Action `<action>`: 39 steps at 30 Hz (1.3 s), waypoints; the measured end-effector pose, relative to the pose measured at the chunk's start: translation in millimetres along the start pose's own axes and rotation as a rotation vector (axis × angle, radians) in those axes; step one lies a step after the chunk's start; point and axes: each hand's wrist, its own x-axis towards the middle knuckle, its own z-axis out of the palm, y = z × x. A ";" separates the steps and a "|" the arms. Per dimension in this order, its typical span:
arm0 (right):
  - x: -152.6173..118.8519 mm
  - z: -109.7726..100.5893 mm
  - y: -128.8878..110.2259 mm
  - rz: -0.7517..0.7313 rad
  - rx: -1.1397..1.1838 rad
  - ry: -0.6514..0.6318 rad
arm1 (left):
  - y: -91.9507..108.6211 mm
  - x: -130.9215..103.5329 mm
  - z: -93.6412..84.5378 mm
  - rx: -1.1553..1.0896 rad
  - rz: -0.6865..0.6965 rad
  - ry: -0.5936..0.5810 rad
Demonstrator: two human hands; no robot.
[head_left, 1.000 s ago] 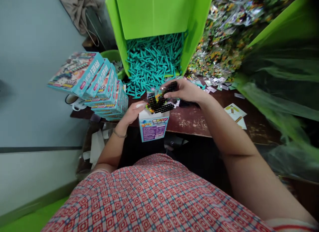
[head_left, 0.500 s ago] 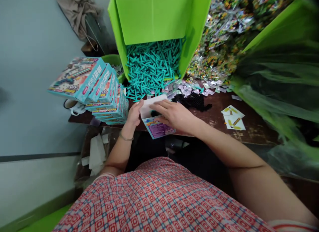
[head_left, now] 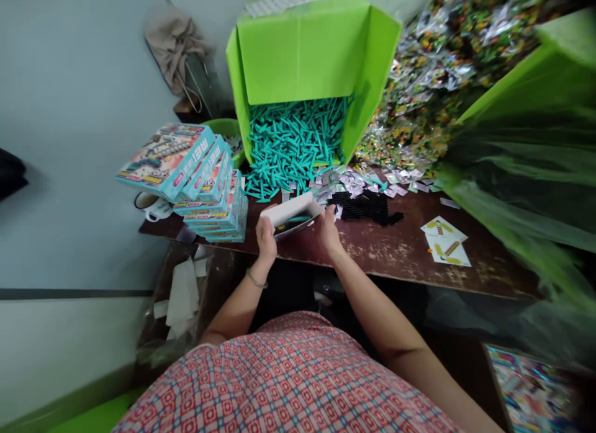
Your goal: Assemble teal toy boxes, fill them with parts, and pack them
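Open box (head_left: 287, 211) sits btwn the two hands, mouth up, just over the front edge of the table (head_left: 363, 253). Its long axis runs roughly from L hand (head_left: 266, 237) to R hand (head_left: 329, 231), R end a bit farther from the person. Neither hand's clearly nearer, since they're at opposite ends. L hand is closed round the L end, thumb by the white flap; R hand has its fingers up at the R end, by the small side flap, apparently touching (can't tell how firmly, the blur's no help). Inside the box: something dark plus a teal piece, mostly hidden by the walls.

Black pieces (head_left: 363, 206) lie in a pile just R of the R hand, w/ small packets (head_left: 354, 182) behind. Beyond the box, the big green bin (head_left: 302, 61) opens toward the person, full of teal pieces (head_left: 293, 141) that spill out onto the table. Smaller green tub (head_left: 239, 157) beside it holds greyish bits, too small to make out. Farther R, a heap of clear bags (head_left: 410, 104) w/ orange & green bits. On the L, a leaning stack of blue boxes (head_left: 218, 191), mug (head_left: 158, 209) next to it, contents n/k. Two printed cards (head_left: 449, 250) lie overlapping, far R.
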 end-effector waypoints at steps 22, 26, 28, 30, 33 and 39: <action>42.9 -24.7 -61.9 -0.698 -0.903 -0.564 | 19.0 59.5 -11.5 0.158 -0.136 -0.654; 44.7 -18.4 -58.8 -0.615 -0.830 -0.482 | 14.9 55.6 -19.4 0.098 -0.066 -0.631; 44.8 -17.9 -55.8 -0.617 -0.832 -0.430 | 12.3 49.8 -29.4 0.034 0.035 -0.584; 44.2 -21.8 -51.9 -0.650 -0.857 -0.426 | 11.0 42.1 -41.0 0.059 0.188 -0.548; 41.1 -32.5 -44.1 -0.745 -0.908 -0.495 | 12.4 32.2 -53.5 0.349 0.482 -0.525; 34.9 -39.3 -28.1 -0.748 -0.909 -0.446 | -1.1 27.9 -54.8 0.668 0.665 -0.511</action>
